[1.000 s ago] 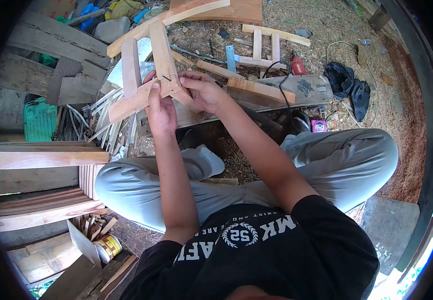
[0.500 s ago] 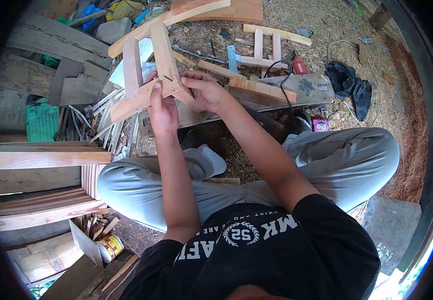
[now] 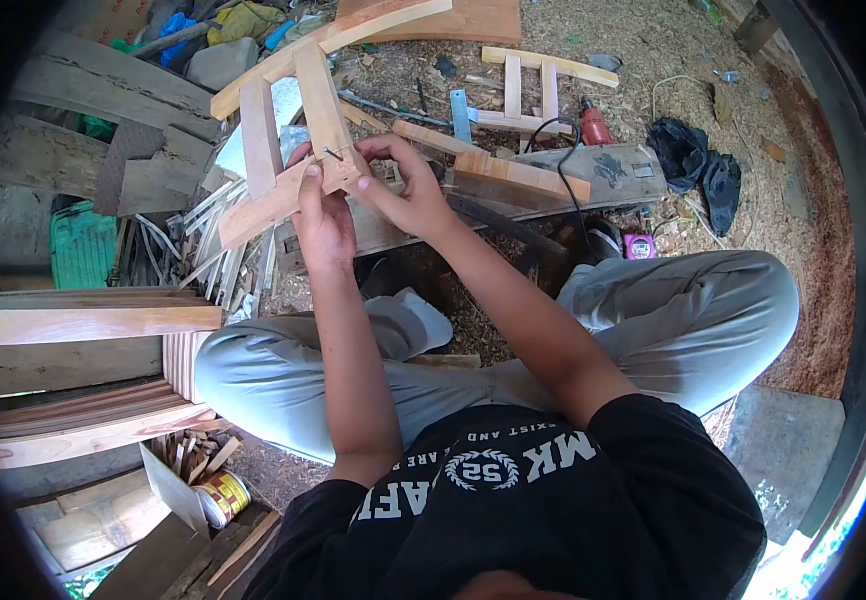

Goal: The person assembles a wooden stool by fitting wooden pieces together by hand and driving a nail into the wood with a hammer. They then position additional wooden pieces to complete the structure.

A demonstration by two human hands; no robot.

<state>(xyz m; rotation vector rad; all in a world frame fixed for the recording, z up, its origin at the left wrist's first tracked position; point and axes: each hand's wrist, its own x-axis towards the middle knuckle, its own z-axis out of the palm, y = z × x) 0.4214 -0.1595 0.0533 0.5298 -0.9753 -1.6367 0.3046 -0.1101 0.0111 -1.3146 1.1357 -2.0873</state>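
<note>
A light wooden frame with two crosspieces between longer rails is held up in front of me. My left hand grips its lower rail, thumb on top and the other fingers hidden underneath. A nail sticks up slantwise from the wood at the joint near my left thumb. My right hand is at the right end of this joint, its fingers curled and its thumb by the rail's end. Whether the right fingers pinch anything is hard to see.
Behind lie a second wooden frame, a red power tool with a black cable, a metal ruler and a black plastic bag. A thick board carries wood pieces. A pink tape measure lies by my foot.
My right hand has loosened and its fingers have lifted and curled near the joint. A wood piece below the joint has gone from view. The frame has shifted slightly left.
</note>
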